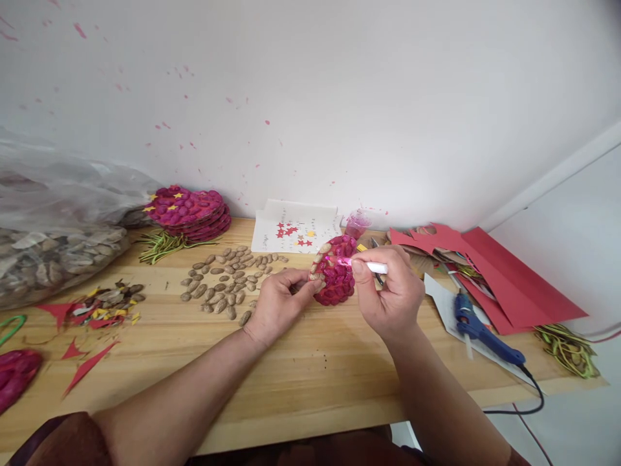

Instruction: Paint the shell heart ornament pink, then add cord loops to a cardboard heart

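Note:
Between my hands stands a tilted, peanut-covered piece [336,278], mostly painted magenta, with several bare tan peanuts along its left edge. My left hand [284,299] pinches that left edge between thumb and fingers. In my right hand [392,291] is a paintbrush [376,266] with a white handle, its pink tip at the peanuts on the upper part of the piece. Just behind the piece, by the wall, is a clear plastic cup [358,223] stained with pink paint. Loose peanuts [226,278] lie spread to the left of my left hand.
At the left are a bag of peanuts [53,259], stacked magenta pieces [194,217], green stems [167,244] and scraps [104,309]. Paper with small stars [269,226] lies behind. Red card [514,285] and a blue glue gun [485,333] with its cord are at the right.

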The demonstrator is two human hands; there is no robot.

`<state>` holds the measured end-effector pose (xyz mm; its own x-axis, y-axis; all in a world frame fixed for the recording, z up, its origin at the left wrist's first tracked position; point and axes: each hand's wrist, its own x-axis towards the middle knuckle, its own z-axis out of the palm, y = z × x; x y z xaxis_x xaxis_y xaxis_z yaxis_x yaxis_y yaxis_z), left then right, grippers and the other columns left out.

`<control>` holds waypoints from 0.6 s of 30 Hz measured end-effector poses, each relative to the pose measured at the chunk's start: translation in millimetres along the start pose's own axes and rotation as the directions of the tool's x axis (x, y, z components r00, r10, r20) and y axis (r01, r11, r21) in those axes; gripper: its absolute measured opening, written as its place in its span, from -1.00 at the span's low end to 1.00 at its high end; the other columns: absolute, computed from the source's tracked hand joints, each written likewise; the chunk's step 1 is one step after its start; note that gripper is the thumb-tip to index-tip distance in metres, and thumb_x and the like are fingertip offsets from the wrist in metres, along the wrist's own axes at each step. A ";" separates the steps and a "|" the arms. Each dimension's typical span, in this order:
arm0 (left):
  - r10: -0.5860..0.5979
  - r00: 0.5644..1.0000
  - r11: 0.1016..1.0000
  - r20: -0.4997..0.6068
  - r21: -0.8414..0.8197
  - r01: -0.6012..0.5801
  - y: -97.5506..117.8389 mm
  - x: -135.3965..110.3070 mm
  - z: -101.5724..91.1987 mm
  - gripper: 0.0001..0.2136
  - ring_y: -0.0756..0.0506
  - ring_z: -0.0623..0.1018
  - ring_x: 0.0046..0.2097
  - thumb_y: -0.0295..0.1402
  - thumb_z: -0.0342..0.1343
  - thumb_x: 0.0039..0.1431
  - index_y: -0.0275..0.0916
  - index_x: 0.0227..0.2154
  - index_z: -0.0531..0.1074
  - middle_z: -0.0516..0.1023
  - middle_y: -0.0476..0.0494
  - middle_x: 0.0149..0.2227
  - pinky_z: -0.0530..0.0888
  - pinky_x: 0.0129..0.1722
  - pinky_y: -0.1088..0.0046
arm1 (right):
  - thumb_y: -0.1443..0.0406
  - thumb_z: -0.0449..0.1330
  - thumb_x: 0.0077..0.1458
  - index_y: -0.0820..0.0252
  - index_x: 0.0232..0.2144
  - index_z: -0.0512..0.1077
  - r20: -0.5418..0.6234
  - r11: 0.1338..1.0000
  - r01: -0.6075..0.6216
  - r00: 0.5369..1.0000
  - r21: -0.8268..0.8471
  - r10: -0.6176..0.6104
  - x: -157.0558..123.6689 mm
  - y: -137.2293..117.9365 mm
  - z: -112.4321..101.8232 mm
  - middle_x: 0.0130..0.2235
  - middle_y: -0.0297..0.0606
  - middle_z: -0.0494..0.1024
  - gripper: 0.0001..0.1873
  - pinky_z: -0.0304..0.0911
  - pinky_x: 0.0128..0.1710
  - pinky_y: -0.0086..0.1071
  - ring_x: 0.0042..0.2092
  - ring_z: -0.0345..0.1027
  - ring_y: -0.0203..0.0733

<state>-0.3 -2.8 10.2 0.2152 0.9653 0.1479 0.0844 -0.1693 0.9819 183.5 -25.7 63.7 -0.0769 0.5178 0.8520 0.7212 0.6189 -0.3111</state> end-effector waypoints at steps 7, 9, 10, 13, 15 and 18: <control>-0.142 0.989 0.974 0.047 -0.172 0.148 -3.5 1.2 -0.6 -0.64 0.01 0.29 -0.50 -0.02 0.32 0.09 -0.28 -0.46 0.60 0.41 0.00 -0.57 0.22 -0.49 0.48 | 0.33 0.21 0.28 0.07 -0.22 0.48 0.031 0.995 -0.076 0.997 0.062 0.074 -3.0 4.6 0.5 -0.30 -0.28 0.59 -0.95 0.35 -0.20 -0.20 -0.28 0.44 -0.15; -0.166 0.985 0.963 0.051 -0.206 0.173 -5.1 1.8 -1.1 -0.64 0.02 0.29 -0.51 -0.02 0.33 0.08 -0.29 -0.46 0.60 0.40 0.01 -0.59 0.21 -0.50 0.49 | 0.33 0.21 0.28 0.08 -0.23 0.48 0.040 0.995 -0.079 0.996 0.067 0.076 -3.4 4.3 0.4 -0.30 -0.27 0.58 -0.95 0.34 -0.20 -0.20 -0.27 0.44 -0.15; -0.174 0.983 0.958 0.051 -0.221 0.181 -5.8 2.0 -1.2 -0.64 0.02 0.29 -0.51 -0.03 0.34 0.07 -0.29 -0.46 0.59 0.40 0.01 -0.59 0.22 -0.49 0.49 | 0.33 0.21 0.27 0.08 -0.24 0.48 0.045 0.994 -0.080 0.996 0.073 0.077 -3.4 3.9 0.3 -0.31 -0.28 0.58 -0.95 0.33 -0.20 -0.20 -0.27 0.43 -0.14; -0.178 0.983 0.950 0.051 -0.252 0.185 -7.7 2.4 -0.8 -0.66 0.03 0.30 -0.51 -0.05 0.35 0.08 -0.29 -0.45 0.59 0.43 0.00 -0.56 0.24 -0.47 0.50 | 0.35 0.22 0.27 0.07 -0.23 0.48 0.043 0.992 -0.077 0.996 0.095 0.074 -2.8 2.9 0.4 -0.31 -0.29 0.58 -0.93 0.32 -0.18 -0.20 -0.27 0.42 -0.15; -0.178 0.982 0.946 0.057 -0.267 0.187 -8.4 2.3 -0.4 -0.66 0.04 0.31 -0.50 -0.06 0.36 0.08 -0.29 -0.44 0.59 0.44 -0.01 -0.55 0.25 -0.46 0.49 | 0.36 0.21 0.27 0.07 -0.22 0.49 0.030 0.992 -0.072 0.997 0.100 0.069 -2.1 3.0 0.7 -0.30 -0.29 0.58 -0.92 0.32 -0.17 -0.20 -0.26 0.42 -0.16; -0.182 0.982 0.940 0.060 -0.282 0.191 -8.0 2.1 -0.2 -0.67 0.04 0.31 -0.51 -0.07 0.36 0.08 -0.29 -0.45 0.58 0.43 0.01 -0.57 0.24 -0.47 0.50 | 0.36 0.21 0.27 0.08 -0.22 0.49 0.039 0.995 -0.059 0.998 0.084 0.056 -1.4 3.8 0.9 -0.29 -0.28 0.58 -0.93 0.32 -0.16 -0.19 -0.24 0.43 -0.15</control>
<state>-0.7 0.7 2.7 0.2540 0.9664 -0.0402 -0.1540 0.0814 0.9847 185.8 -23.6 61.0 -0.0632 0.5740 0.8164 0.6643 0.6347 -0.3948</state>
